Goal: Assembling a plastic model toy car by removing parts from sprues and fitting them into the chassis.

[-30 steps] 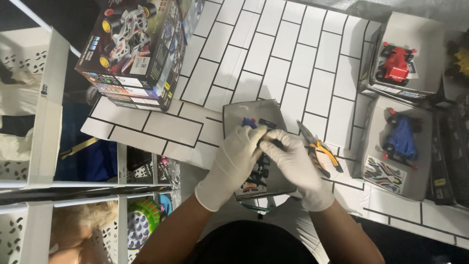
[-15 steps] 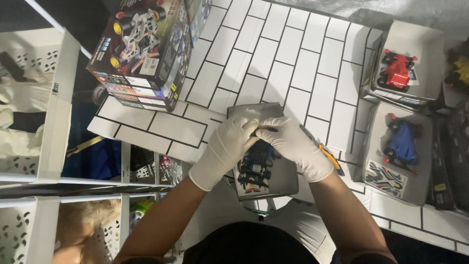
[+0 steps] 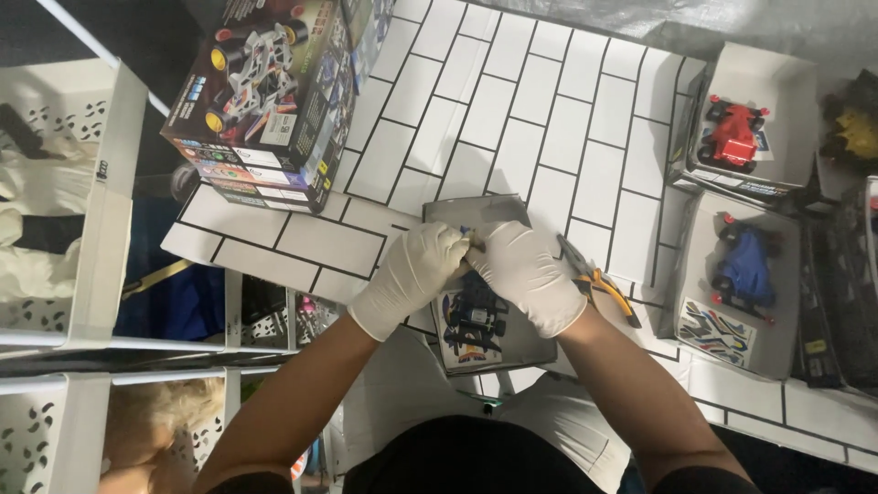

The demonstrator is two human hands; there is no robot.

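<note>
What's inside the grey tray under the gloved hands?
In the grey tray lies a dark toy car chassis on a sticker sheet. The left hand and right hand cover the tray's upper part.

centre: tray [image 3: 519, 340] on bench [image 3: 512, 101], under both hands
upper left: kit box [image 3: 265, 91]
right: pliers [image 3: 599, 288], two boxed cars [image 3: 745, 265]

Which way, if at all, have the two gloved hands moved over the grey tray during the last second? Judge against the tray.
Yes. The left hand and right hand have shifted toward the far end of the grey tray, uncovering the dark toy car chassis lying in it.
</note>
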